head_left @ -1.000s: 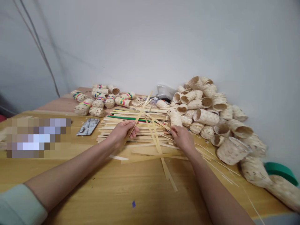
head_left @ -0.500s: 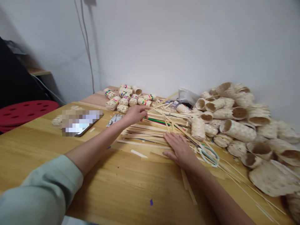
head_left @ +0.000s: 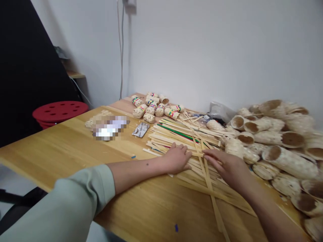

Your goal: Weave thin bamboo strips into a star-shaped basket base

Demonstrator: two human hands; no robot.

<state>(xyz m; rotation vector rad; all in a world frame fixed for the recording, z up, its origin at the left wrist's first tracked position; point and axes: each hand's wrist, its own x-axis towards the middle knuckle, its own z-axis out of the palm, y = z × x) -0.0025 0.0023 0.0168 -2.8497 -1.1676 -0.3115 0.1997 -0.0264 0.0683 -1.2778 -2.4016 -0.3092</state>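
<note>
My left hand [head_left: 177,158] rests on a pile of thin bamboo strips [head_left: 164,138], its fingers apart and bent down over them. Close to its right, my right hand [head_left: 228,168] has thumb and fingers drawn together at the end of a crosswise bamboo strip [head_left: 196,154]. That strip runs between the two hands, over a pair of long slanting strips [head_left: 209,183] that reach toward the near table edge. Green and red strips [head_left: 174,131] show among the pale ones just beyond my hands. What lies under my right palm is hidden.
Woven bamboo tubes [head_left: 285,161] are heaped along the right. Small tubes with coloured bands [head_left: 152,108] stand at the back. A foil packet [head_left: 140,129] and a blurred-out phone [head_left: 108,129] lie left on the wooden table [head_left: 63,148]. A red stool [head_left: 60,111] stands beyond.
My left hand has come back and down onto the strips. My right hand has lifted from lying flat, and its fingers have closed. The view has swung left, and the scissors no longer show.
</note>
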